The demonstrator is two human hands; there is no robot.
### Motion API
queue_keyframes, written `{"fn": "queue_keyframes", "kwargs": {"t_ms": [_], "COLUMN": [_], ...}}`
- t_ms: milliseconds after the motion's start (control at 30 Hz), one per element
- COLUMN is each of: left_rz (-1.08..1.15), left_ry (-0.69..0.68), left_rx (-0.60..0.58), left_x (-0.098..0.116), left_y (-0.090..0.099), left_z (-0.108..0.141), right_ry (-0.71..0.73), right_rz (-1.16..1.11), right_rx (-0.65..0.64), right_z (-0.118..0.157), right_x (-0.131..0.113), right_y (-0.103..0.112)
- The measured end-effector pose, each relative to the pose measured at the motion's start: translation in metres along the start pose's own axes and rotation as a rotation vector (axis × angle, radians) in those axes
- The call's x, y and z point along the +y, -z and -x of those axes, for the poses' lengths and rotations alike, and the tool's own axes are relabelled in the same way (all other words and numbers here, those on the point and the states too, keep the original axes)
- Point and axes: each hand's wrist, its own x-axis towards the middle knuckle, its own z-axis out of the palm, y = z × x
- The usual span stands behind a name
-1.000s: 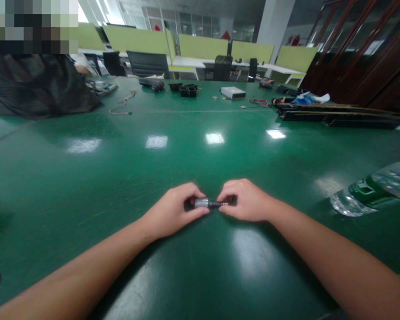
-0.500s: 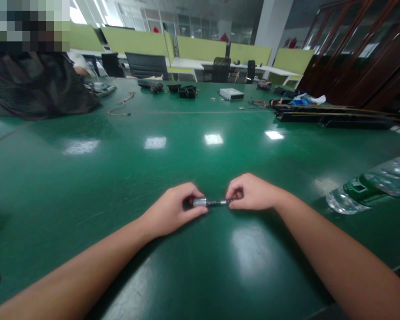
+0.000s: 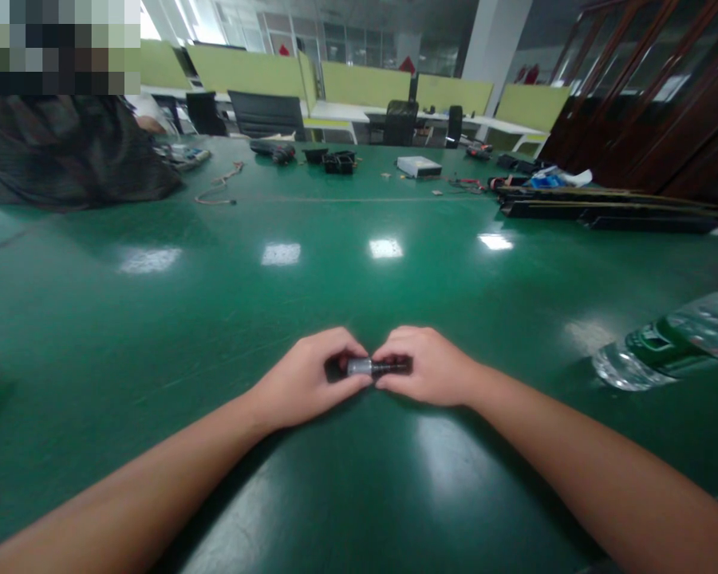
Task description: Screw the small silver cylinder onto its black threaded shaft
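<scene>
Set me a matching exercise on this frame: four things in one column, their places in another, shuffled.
1. Small cylindrical part
2. Clear bottle
3. Dark bag
4. Pale box

A. At the picture's right edge
B. Towards the far side of the green table
C. Between the fingers of the left hand and right hand
D. At the picture's left edge

Pairs: 1-C, 2-A, 3-D, 4-B

Two hands (image 3: 305, 379); apparently one silver-black rod (image 3: 360, 366); one bottle (image 3: 664, 344); one bag (image 3: 77, 155).
</scene>
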Motion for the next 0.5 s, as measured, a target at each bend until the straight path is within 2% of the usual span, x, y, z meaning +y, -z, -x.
{"fn": "queue_keyframes", "kwargs": {"t_ms": [500], "left_rz": [-0.010], "left_ry": [0.002], "left_rx": [0.004], "left_x": [0.0022], "left_y": [0.0004], "left_z": [-0.0011], "right_ry": [0.049], "right_rz": [0.005], "right_rx": [0.018], "right_z": [0.0019], "right_x": [0.0010], "right_y": [0.0009]}}
